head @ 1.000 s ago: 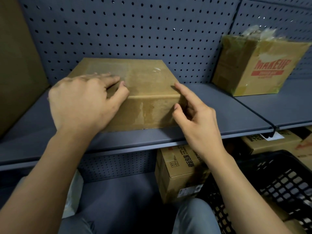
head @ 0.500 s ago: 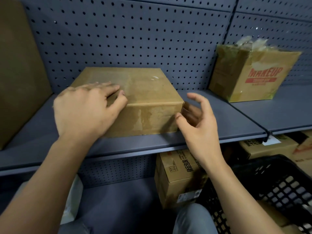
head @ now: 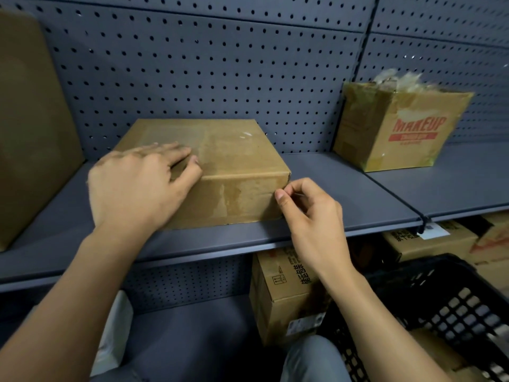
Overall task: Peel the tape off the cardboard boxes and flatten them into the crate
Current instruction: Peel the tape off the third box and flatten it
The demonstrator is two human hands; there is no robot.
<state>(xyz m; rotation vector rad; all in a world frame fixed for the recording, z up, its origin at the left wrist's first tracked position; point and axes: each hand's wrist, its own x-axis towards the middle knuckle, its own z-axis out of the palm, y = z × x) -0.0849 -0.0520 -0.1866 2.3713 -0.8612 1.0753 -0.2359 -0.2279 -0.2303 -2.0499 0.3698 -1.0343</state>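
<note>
- Pressing a flat left hand (head: 137, 191) onto the box (head: 242, 158) on the shelf (head: 352, 194) to steady it.
- Pinching right hand (head: 311, 216) thumb and forefinger at its near corner, seemingly gripping the tape (head: 233, 195).

A shop stockroom: grey pegboard (head: 220, 64) backed metal shelves (head: 358, 205) that held cardboard boxes (head: 399, 128) beside a black crate (head: 440, 299).

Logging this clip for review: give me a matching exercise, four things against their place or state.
1. left hand
2. right hand
3. MAKEUP box
4. black crate

a. lower right, below the shelf
b. flat on the plain box's top
c. pinching the plain box's front right corner
d. on the shelf, far right

Pairs: 1-b, 2-c, 3-d, 4-a
</note>
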